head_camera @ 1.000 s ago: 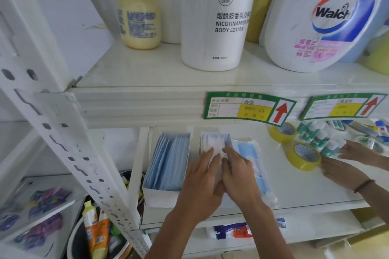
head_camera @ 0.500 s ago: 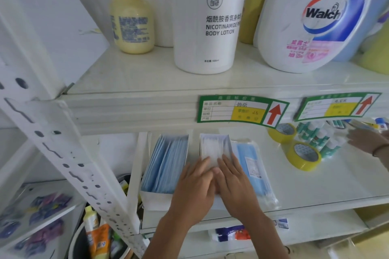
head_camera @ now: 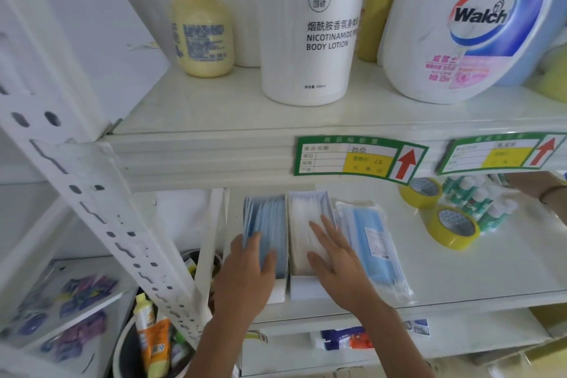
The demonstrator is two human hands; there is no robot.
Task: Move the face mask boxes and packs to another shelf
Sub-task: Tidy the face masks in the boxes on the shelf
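Here the left hand grips the blue-mask box (open-topped), right hand flat on the white-mask box.

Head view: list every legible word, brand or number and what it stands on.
"NICOTINAMIDE", "BODY LOTION": white cylindrical lotion bottle, under Chinese characters.
"Walch": big white detergent jug; its pink print is blurred.
Red up-arrows: two green-edged shelf price tags; handwriting too blurred.
Yellow bottle, clear mask pack: print too small.
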